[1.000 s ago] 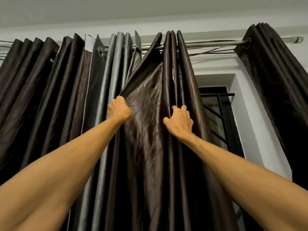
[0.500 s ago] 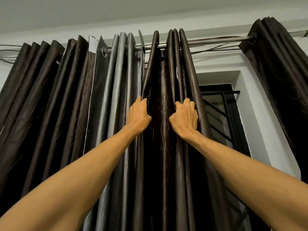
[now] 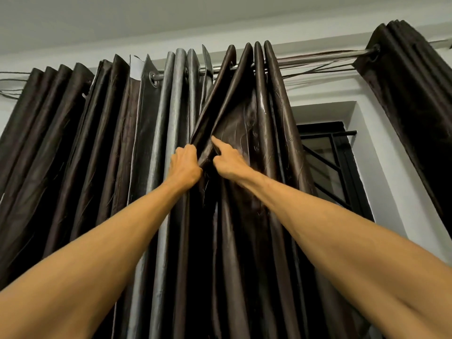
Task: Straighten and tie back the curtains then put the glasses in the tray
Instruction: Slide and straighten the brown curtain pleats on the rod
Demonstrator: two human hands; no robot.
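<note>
Fingers (image 3: 192, 150) of the left hand (image 3: 184, 166) are curled tight round the edge of a fold in the centre brown curtain (image 3: 244, 123), knuckles toward the camera. Just beside it, the right hand (image 3: 230, 163) lies against the same fold. Its index finger is straight, points upward and presses on the fabric. Its other fingers are hidden behind the fold, so a grip on that side cannot be confirmed. Both forearms reach upward from the lower corners of the view.

Layout, left to right:

1. Left brown curtain (image 3: 49, 143): hangs in close vertical pleats from the far left edge of the view.
2. Grey panel (image 3: 171, 113): hangs in narrow pleats, touching the left hand's outer side.
3. Centre brown curtain: hangs on the curtain rod (image 3: 318, 58). The gripped fold runs diagonally from the top hem down to the two hands.
4. Curtain rod: a bare metal section is exposed to the right of the centre curtain, with thin cords (image 3: 318, 67) running just beside it.
5. Window grille (image 3: 320, 128): black bars are visible in the white wall recess below the bare rod.
6. Right brown curtain (image 3: 411, 94): bunched at the right end of the rod, well apart from the hands.
</note>
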